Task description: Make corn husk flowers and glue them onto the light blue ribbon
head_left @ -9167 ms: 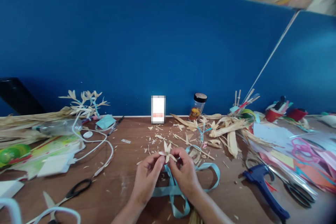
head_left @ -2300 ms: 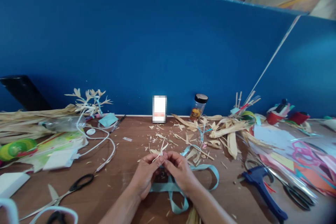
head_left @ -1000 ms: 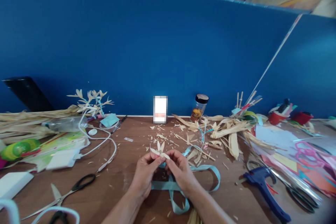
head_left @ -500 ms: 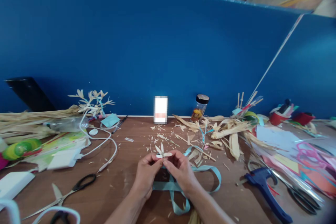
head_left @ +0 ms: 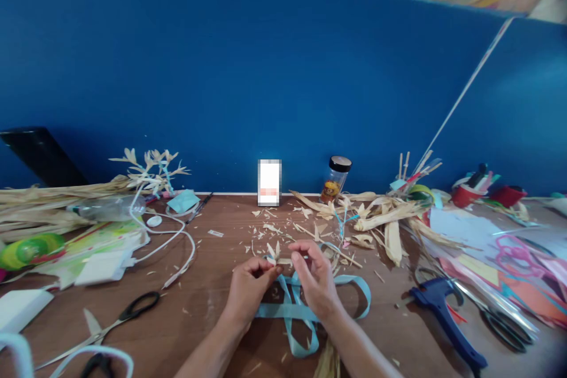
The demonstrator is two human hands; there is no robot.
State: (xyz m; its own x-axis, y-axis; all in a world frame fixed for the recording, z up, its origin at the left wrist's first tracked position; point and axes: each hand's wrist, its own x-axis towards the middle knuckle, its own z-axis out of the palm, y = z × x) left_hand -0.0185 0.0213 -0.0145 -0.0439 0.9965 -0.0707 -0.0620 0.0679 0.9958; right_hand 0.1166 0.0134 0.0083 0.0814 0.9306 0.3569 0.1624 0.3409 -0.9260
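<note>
A small flower of pale dried husk petals (head_left: pixel 274 253) is pinched between the thumb and fingers of my left hand (head_left: pixel 248 290). My right hand (head_left: pixel 316 282) is just to the right of the flower, thumb and fingers apart, with nothing visible in it. Light blue ribbon (head_left: pixel 286 310) lies in loops on the table under and between my hands, and one end runs up near the flower's base. How the ribbon meets the flower is hidden by my left fingers.
Scissors (head_left: pixel 113 328) lie at left by a white cable (head_left: pixel 190 248). A blue glue gun (head_left: pixel 447 316) and more scissors (head_left: pixel 505 325) lie at right. Behind are husk scraps (head_left: pixel 272 228), a lidded jar (head_left: pixel 335 180), husk strips (head_left: pixel 392 218) and finished-looking husk flowers (head_left: pixel 153 168) against a blue partition (head_left: pixel 283 71).
My right hand has let go of the flower and moved slightly right, its fingers opening. The left hand still holds the flower. The view has shifted a little.
</note>
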